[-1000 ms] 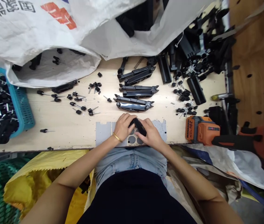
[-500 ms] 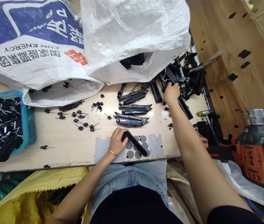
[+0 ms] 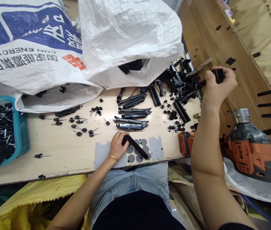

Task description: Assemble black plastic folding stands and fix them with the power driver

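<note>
My left hand (image 3: 118, 145) is closed on one end of a long black bar-shaped part (image 3: 137, 148), which slants over the grey patches (image 3: 131, 158) at the table's front edge. Raised at the right, my right hand (image 3: 219, 83) grips a black plastic part (image 3: 219, 76); fingers cover much of it, so its kind is unclear. Folded black parts with metal bars (image 3: 132, 124) lie in a row beyond my left hand. A black channel-shaped part (image 3: 181, 111) rests on the table, left of my right forearm.
White woven sacks (image 3: 130, 32) stand along the back. A blue basket (image 3: 21, 134) of black-headed pins is at the left. Loose black parts (image 3: 174, 76) are heaped at the back right. An orange power tool (image 3: 250, 147) stands at the right, beside a wooden board (image 3: 205, 35).
My right hand has lifted from the heap of black parts and moved right, now with a black part in it. My left hand stays on the bar-shaped part. The view has shifted slightly.
</note>
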A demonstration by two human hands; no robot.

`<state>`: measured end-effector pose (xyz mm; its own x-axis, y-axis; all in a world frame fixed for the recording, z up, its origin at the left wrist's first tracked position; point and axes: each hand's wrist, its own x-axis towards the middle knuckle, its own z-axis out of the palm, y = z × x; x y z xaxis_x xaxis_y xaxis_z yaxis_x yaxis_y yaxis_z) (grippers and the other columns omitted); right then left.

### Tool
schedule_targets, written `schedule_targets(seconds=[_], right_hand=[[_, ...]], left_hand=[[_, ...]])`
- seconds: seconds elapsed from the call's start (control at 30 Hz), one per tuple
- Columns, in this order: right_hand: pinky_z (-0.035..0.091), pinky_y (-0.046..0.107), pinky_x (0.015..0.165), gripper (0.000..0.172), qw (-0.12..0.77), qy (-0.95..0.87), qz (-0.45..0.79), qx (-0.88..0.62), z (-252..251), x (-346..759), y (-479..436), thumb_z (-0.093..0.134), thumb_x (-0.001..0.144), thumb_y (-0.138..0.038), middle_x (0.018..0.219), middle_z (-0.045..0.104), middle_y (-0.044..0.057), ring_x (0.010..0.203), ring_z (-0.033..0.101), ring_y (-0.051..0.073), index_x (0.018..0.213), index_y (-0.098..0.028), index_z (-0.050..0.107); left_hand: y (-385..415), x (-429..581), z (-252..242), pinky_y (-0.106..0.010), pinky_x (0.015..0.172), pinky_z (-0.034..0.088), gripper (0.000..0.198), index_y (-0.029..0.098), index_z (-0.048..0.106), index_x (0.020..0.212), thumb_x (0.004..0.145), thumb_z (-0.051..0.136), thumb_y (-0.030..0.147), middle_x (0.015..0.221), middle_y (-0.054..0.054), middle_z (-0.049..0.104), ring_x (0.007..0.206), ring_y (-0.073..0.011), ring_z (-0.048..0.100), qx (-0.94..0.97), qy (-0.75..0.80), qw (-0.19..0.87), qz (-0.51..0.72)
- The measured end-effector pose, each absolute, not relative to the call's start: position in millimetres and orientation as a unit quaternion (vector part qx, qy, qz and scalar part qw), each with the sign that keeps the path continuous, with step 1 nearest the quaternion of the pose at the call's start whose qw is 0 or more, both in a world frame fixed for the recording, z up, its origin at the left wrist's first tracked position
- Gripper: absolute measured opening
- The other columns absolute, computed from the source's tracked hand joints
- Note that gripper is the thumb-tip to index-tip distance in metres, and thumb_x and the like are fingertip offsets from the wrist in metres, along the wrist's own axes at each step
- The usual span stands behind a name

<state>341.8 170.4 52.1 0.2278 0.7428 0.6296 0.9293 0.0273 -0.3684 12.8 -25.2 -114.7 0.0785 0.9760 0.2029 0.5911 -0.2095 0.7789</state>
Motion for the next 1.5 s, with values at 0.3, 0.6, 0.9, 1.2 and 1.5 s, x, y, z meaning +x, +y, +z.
schedule_targets(seconds=[0.3,0.6,0.9,1.2,1.5], right_hand=[[0.043,0.034,0.068,0.022,-0.07,-0.669,0.174,-0.719,17,239,88,0.058,0.079,-0.033,0.08,0.066,0.014,0.078,0.061,0.027,0.089,-0.014,0.064],[0.037,0.03,0.058,0.033,-0.032,-0.625,0.245,-0.741,-32,271,18,0.057,0.078,-0.051,0.073,0.062,0.008,0.067,0.057,0.022,0.082,-0.019,0.052],[0.032,0.022,0.05,0.03,0.358,-0.385,0.578,-0.624,-47,236,-13,0.066,0.064,-0.039,0.06,0.041,-0.006,0.054,0.037,0.009,0.067,-0.021,0.043],[0.032,0.023,0.05,0.025,0.429,-0.322,0.585,-0.609,-44,167,-22,0.063,0.067,-0.035,0.054,0.04,-0.005,0.052,0.036,0.009,0.058,-0.02,0.045],[0.048,0.029,0.059,0.023,0.376,-0.253,0.706,-0.545,-41,168,-30,0.067,0.068,-0.037,0.062,0.064,0.001,0.057,0.058,0.015,0.063,-0.019,0.053]], left_hand=[[-24,12,-112,-0.032,0.078,0.049,0.024,0.018,0.055,0.102,0.079,0.051,0.013,0.089,-0.004,0.057,0.086,-0.0192,0.057,0.696,0.577,0.252,0.344],[-37,24,-69,-0.051,0.103,0.034,0.037,0.023,0.053,0.114,0.08,0.058,0.009,0.129,-0.013,0.052,0.122,-0.0291,0.047,0.887,0.425,0.12,0.136],[-27,26,-52,-0.03,0.062,0.048,0.011,0.022,0.042,0.097,0.088,0.048,0.025,0.068,0.003,0.057,0.062,-0.0186,0.061,0.722,0.575,0.363,0.127],[-69,42,-49,-0.031,0.067,0.049,0.022,0.02,0.048,0.103,0.082,0.052,0.022,0.086,-0.004,0.064,0.08,-0.0218,0.065,0.631,0.639,0.399,0.186],[-92,42,-53,-0.031,0.062,0.051,0.023,0.018,0.043,0.107,0.085,0.05,0.022,0.089,-0.007,0.065,0.077,-0.0224,0.066,0.713,0.604,0.314,0.171]])
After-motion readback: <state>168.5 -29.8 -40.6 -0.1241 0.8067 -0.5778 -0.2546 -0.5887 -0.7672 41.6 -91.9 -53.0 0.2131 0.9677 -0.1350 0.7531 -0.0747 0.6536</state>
